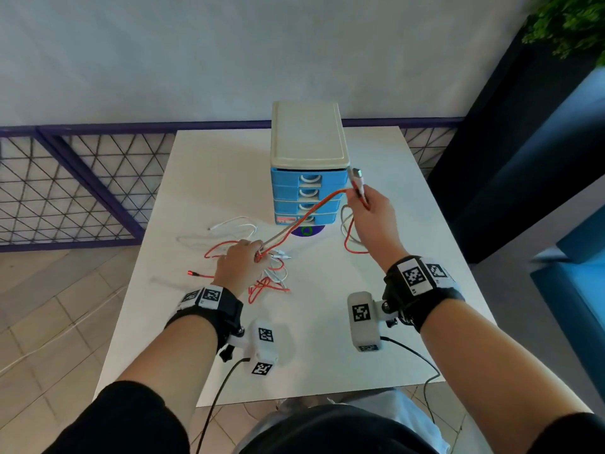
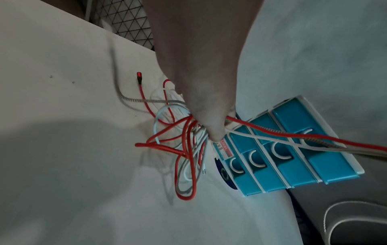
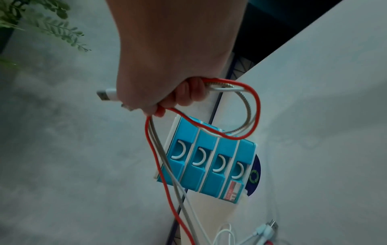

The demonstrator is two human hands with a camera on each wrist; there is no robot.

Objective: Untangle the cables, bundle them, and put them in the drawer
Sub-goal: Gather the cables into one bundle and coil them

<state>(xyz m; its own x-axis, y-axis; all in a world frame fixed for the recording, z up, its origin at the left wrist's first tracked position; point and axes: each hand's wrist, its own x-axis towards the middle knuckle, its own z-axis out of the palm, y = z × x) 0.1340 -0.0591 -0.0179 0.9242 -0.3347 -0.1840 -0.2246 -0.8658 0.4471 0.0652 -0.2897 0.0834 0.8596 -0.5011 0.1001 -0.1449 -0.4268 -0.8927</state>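
Observation:
Red, white and grey cables [image 1: 262,276] lie tangled on the white table [image 1: 327,355]. My left hand [image 1: 240,265] pinches the cables near the tangle [image 2: 186,149], just above the table. My right hand [image 1: 373,213] is raised in front of the blue drawer unit [image 1: 309,194] and grips the plug ends [image 1: 357,180] with a hanging loop [image 3: 247,112] of red and grey cable. Taut strands [image 1: 304,221] run between both hands. All drawers [image 3: 209,164] look closed.
A purple disc [image 1: 307,231] sits under the drawer unit's front. A mesh railing [image 1: 65,185] stands behind the table at left. A dark wall and blue seat [image 1: 556,191] are on the right, with a plant [image 1: 569,24] above.

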